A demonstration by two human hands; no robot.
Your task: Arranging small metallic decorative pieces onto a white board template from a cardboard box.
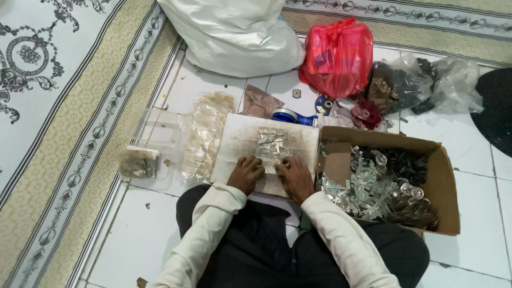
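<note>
My left hand and right hand rest side by side on a worn white board at the centre of the frame, fingers curled onto the lower edge of a small clear packet of metal pieces. At right, touching the board, a cardboard box holds loose metal parts. Left of the board lies a stack of clear packets; a red plastic bag sits above.

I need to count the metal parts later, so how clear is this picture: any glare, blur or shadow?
Head view: lighting is soft and even, shadows faint. The metal parts in the box glint and blend together. The packet between the left hand and right hand is slightly soft; small pieces cannot be told apart.
</note>
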